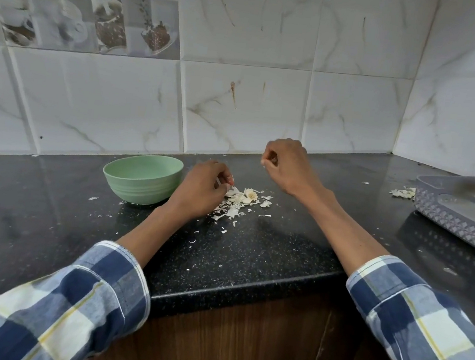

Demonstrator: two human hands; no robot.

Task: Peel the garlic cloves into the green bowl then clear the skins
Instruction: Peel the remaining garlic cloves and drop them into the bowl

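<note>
A pale green bowl [142, 178] stands on the black speckled counter [251, 253]; its inside is hidden from this angle. Just right of it lies a heap of white garlic skins with some garlic pieces [241, 199]. My left hand [202, 187] sits between bowl and heap, fingers curled and pinching a small white garlic piece at the heap's left edge. My right hand [286, 165] is raised above and behind the heap, its fingertips pinched together on a tiny white scrap.
A grey plastic basket [465, 211] sits at the right end of the counter, with a small second pile of skins [403, 193] by its left edge. Loose flakes are scattered over the counter. The tiled wall runs close behind, and the counter's front edge lies near my sleeves.
</note>
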